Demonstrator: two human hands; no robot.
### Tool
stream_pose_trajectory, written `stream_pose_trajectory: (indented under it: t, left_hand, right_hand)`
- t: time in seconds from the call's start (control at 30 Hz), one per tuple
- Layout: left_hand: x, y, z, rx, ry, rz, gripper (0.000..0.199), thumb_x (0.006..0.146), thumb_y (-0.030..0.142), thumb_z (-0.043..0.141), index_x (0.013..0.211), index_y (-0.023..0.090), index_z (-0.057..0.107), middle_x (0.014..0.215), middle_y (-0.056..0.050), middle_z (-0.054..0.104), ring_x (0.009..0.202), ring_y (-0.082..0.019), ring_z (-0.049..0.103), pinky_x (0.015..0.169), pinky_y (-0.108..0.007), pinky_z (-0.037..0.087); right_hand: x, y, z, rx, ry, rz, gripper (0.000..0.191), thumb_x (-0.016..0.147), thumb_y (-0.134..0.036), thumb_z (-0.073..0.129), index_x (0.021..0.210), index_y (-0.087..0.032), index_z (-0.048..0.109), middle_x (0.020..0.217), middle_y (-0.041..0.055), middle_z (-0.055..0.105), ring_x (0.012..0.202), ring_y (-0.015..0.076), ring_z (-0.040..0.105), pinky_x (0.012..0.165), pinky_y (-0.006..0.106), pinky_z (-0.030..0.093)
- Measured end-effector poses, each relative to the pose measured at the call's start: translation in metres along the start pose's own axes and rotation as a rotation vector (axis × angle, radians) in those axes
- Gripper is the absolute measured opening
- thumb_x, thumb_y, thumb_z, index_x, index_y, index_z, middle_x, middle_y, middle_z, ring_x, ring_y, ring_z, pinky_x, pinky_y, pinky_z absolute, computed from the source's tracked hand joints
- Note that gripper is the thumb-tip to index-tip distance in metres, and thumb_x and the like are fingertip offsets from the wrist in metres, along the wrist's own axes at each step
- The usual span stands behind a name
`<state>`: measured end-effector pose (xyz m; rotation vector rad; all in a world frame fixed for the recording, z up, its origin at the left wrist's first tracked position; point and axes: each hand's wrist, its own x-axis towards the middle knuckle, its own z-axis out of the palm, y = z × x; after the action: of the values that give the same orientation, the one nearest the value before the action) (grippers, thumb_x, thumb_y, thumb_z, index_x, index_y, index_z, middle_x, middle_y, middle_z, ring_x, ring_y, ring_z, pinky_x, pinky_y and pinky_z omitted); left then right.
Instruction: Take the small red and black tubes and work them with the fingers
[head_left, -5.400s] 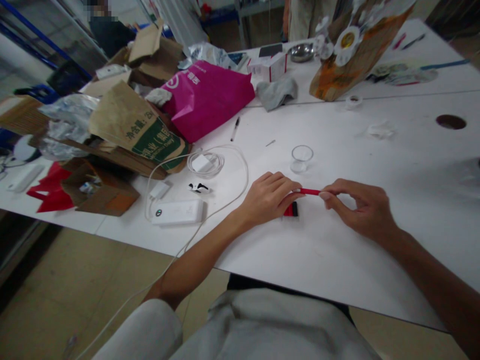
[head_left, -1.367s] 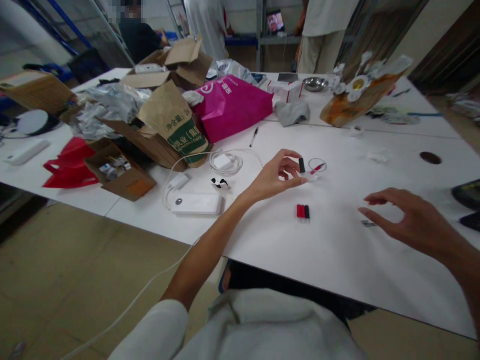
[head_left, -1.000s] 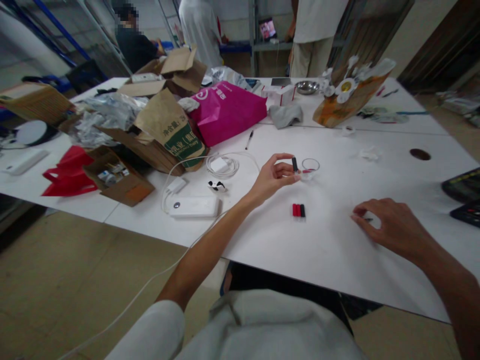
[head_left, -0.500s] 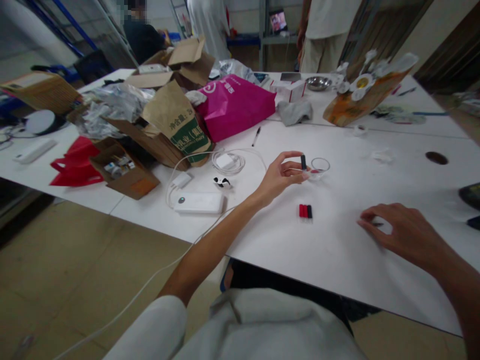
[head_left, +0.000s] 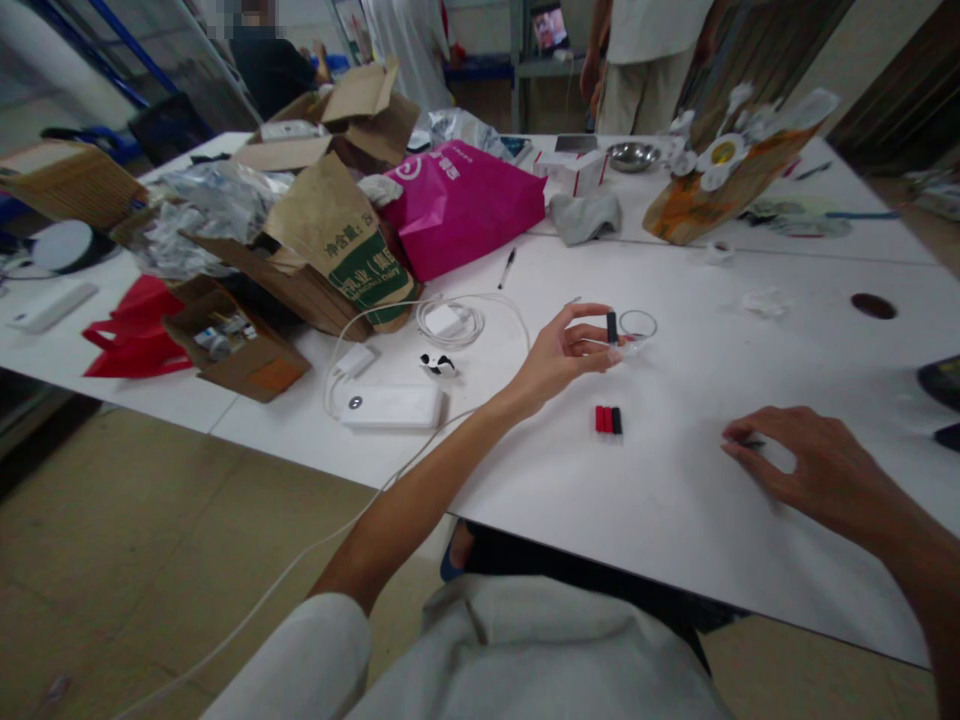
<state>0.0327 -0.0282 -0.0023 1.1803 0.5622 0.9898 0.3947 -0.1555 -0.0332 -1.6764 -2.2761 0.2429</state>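
Note:
My left hand (head_left: 559, 350) pinches a small black stick-shaped piece (head_left: 612, 327) upright between thumb and fingers, above the white table. Beyond those fingertips lies a thin round ring (head_left: 638, 323), with something clear and a bit of red beside it, partly hidden. Below this hand, a short row of red and black pieces (head_left: 608, 420) with clear lower ends lies side by side on the tabletop. To the right, my right hand (head_left: 802, 455) rests at the table with thumb and forefinger closed around a small dark thing (head_left: 754, 443), too little of which shows to name.
A white power bank (head_left: 394, 407), a coiled cable (head_left: 454, 322) and a pen (head_left: 508, 269) lie left. Cardboard boxes (head_left: 240, 340), a paper bag (head_left: 345, 240) and a magenta bag (head_left: 465, 210) crowd behind. A metal bowl (head_left: 634, 156) sits farther back; people stand beyond.
The view has shifted slightly. Both hands stay almost in place; the small dark thing at my right fingertips shows a little more now.

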Motion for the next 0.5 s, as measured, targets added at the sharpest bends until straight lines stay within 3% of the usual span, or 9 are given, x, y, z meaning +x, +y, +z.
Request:
stream_pose_trajectory:
  t: [0.2,0.37,0.5]
  left_hand:
    - [-0.001,-0.001,0.002,-0.016,-0.006,-0.023,0.071,0.076,0.032,0.1,0.136,0.024,0.064,0.122,-0.012,0.08,0.099,-0.021,0.077,0.089,-0.037,0.06]
    - [-0.002,0.001,0.004,-0.03,-0.031,-0.048,0.07,0.077,0.031,0.098,0.14,0.025,0.067,0.126,-0.013,0.081,0.105,-0.024,0.079,0.089,-0.036,0.059]
    - [-0.003,0.001,0.006,-0.045,-0.061,-0.069,0.063,0.083,0.032,0.093,0.142,0.027,0.07,0.128,-0.012,0.081,0.107,-0.023,0.079,0.091,-0.035,0.058]
  right_hand:
    - [0.011,-0.013,-0.008,0.086,0.041,-0.038,0.022,0.103,-0.051,0.065,0.103,-0.032,0.075,0.106,0.0114,0.083,0.097,0.0404,0.077,0.092,0.065,0.057]
    - [0.032,-0.049,-0.027,0.175,0.184,-0.054,0.025,0.107,-0.054,0.063,0.105,-0.031,0.072,0.11,0.0125,0.08,0.104,0.0399,0.076,0.096,0.065,0.058]
    - [0.06,-0.072,-0.031,0.264,0.21,0.009,0.03,0.106,-0.059,0.065,0.107,-0.031,0.073,0.112,0.0115,0.079,0.101,0.0357,0.075,0.069,0.046,0.059]
